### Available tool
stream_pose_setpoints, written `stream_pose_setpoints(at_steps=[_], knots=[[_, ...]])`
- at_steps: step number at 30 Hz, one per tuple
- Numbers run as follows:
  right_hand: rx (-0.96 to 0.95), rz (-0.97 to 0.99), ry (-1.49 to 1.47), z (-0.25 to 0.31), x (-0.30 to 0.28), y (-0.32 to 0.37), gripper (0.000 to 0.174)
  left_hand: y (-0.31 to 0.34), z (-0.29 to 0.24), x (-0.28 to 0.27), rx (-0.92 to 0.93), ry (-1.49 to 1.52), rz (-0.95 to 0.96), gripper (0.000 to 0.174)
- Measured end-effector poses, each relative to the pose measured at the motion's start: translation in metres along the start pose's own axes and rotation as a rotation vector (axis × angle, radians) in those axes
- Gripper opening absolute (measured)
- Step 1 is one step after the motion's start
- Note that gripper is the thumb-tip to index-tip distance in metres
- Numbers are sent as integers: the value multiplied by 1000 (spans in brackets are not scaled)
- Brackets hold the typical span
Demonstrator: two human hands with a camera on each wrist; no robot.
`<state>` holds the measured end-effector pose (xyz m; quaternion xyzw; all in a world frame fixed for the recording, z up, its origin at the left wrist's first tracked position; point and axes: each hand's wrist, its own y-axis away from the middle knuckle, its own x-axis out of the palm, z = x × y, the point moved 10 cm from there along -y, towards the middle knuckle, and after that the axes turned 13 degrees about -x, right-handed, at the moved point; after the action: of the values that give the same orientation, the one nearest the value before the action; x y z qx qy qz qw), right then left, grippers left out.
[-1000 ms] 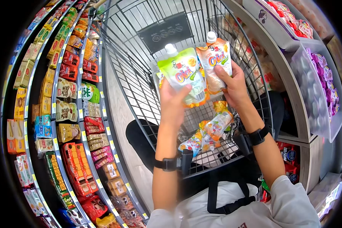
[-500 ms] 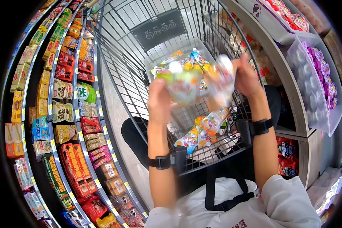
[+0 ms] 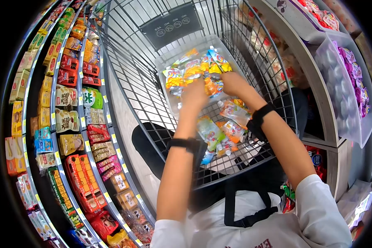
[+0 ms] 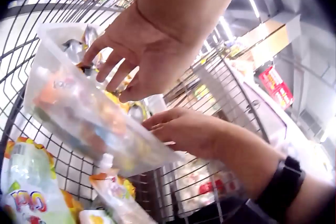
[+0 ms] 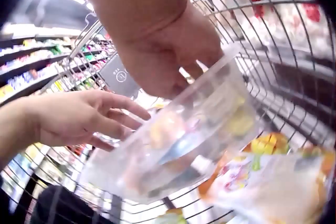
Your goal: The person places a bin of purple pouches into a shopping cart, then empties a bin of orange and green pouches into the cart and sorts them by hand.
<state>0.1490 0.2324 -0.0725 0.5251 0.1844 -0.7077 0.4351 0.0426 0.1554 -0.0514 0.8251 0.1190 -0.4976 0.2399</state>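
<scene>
Inside the shopping cart (image 3: 206, 182) stands a clear plastic bin (image 3: 163, 80) holding several colourful spouted jelly pouches (image 3: 193, 69). My left hand (image 3: 195, 96), blurred in the head view, reaches over the bin's near side. In the left wrist view its fingers hang apart and relaxed over the bin (image 4: 58, 106). My right hand (image 3: 237, 85) dips over the bin's right side, its fingers (image 4: 160, 121) loosely extended at the rim. On the cart floor nearer me lie a green-and-white pouch (image 3: 210, 134) and orange-and-white pouches (image 3: 234, 110).
Packed snack shelves (image 3: 80, 136) run along the left of the cart. To the right are a wooden shelf unit (image 3: 318, 74) and a clear tub (image 3: 345, 91) of purple-wrapped items. A dark sign panel (image 3: 171, 27) hangs at the cart's far end.
Earlier, both hands held a spouted pouch each above the cart. Those pouches have been let go onto the cart floor, and both hands have moved forward to the bin.
</scene>
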Motion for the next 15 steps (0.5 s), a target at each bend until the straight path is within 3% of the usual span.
stream_pose_setpoints(at_steps=[4, 6, 10, 15], knots=[[76, 40, -11, -12, 20, -6, 29, -8, 5, 7, -50, -43, -122, 45], [-45, -136, 52, 2, 2, -5, 24, -6, 8, 8, -28, 2, -113, 49], [-124, -36, 202, 14, -1, -4, 28, -4, 6, 2, 18, -7, -142, 55], [-203, -31, -9, 17, -1, 1, 28, -15, 16, 15, -71, -52, 24, 46]])
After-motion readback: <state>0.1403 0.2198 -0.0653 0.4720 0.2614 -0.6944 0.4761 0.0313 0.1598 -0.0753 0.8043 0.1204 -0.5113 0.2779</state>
